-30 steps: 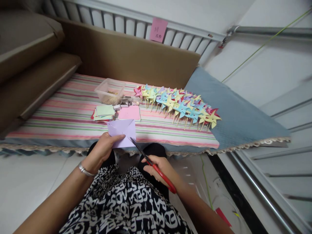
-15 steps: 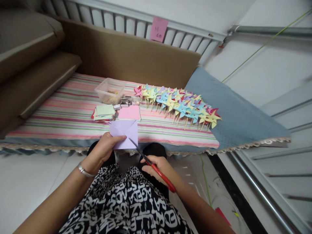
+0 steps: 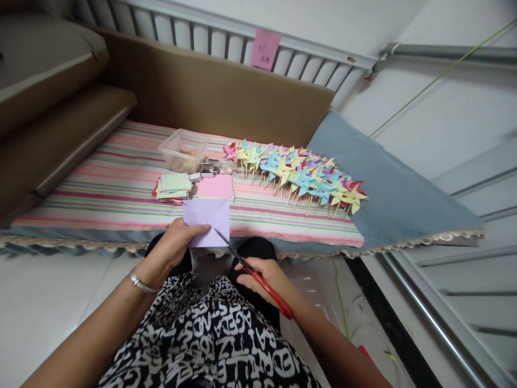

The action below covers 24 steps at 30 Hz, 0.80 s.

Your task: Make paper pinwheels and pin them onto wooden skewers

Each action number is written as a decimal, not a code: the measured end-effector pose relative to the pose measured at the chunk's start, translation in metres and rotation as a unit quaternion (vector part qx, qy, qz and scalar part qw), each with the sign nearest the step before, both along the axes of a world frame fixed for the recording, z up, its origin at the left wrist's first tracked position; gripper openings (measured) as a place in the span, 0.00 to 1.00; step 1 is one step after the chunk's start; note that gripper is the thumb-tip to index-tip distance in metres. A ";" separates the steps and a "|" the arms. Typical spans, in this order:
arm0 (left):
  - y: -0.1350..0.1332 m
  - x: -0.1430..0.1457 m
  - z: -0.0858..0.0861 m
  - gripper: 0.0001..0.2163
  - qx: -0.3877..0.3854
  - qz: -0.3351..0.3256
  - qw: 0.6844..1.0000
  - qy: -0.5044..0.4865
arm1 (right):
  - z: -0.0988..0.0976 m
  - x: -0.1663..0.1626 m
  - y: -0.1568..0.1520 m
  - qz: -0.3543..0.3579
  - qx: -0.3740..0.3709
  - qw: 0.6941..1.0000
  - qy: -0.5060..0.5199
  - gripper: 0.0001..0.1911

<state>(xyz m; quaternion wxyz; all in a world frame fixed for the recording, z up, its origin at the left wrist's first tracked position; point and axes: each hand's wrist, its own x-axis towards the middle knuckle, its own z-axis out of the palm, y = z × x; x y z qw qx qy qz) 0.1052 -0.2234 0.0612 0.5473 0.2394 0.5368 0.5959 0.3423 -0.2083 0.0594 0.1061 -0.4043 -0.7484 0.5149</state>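
One purple paper sits pinched in the left hand near the front edge of the cloth; the right hand grips scissors, blades near the left thumb. If the pinch loosens, the paper could twist and the blades nick that thumb.

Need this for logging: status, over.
Left hand gripping purple paper. Right hand holding red-handled scissors, blades at paper. Left thumb possibly in their path.

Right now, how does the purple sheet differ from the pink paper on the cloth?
The purple sheet is held in the left hand; the pink paper lies on the striped cloth. The scissors reach the purple sheet but not the pink paper. Both look four-sided.
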 end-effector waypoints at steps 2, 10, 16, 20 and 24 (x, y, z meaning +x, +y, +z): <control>0.001 0.000 0.000 0.18 0.000 0.000 1.000 0.001 | 0.002 -0.001 0.000 0.001 -0.001 1.000 -0.002 0.13; 0.001 0.001 0.003 0.20 -0.003 -0.003 1.000 0.003 | 0.003 -0.001 0.000 -0.002 0.012 1.000 -0.014 0.12; 0.002 0.000 0.003 0.19 -0.003 -0.014 1.000 0.012 | 0.006 0.000 -0.001 -0.002 0.028 0.999 -0.034 0.13; 0.003 -0.001 0.002 0.18 -0.013 -0.020 0.999 0.024 | 0.006 0.000 0.001 0.008 0.063 0.997 -0.053 0.12; 0.005 -0.001 0.000 0.17 -0.019 -0.024 0.999 0.031 | 0.003 0.006 0.003 0.045 0.121 0.990 -0.059 0.12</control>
